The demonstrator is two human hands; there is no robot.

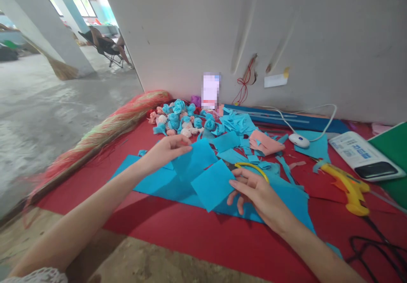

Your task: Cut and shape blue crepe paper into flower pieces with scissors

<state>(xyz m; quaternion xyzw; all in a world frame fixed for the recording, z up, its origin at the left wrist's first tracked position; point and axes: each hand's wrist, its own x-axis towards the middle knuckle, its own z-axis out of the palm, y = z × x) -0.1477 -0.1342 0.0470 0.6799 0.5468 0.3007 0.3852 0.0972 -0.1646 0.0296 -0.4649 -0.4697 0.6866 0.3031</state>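
Observation:
My left hand (173,147) pinches the upper left edge of a blue paper piece (193,160). A second blue square (213,185) hangs by its right corner from the thumb and fingers of my right hand (249,187). The two pieces meet or overlap near the middle; whether they are joined I cannot tell. Beneath both hands lies a large blue sheet (282,194) on the red surface (178,240). Yellow-handled scissors (254,167) rest just behind my right hand, their blades mostly hidden.
Blue and pink paper flowers (178,120) are heaped at the back, beside blue scraps (238,122). On the right are a yellow glue gun (352,187), a white mouse (299,140) and a white device (365,156). Red-tipped bristles (104,126) border the left. A person (119,48) reclines far back.

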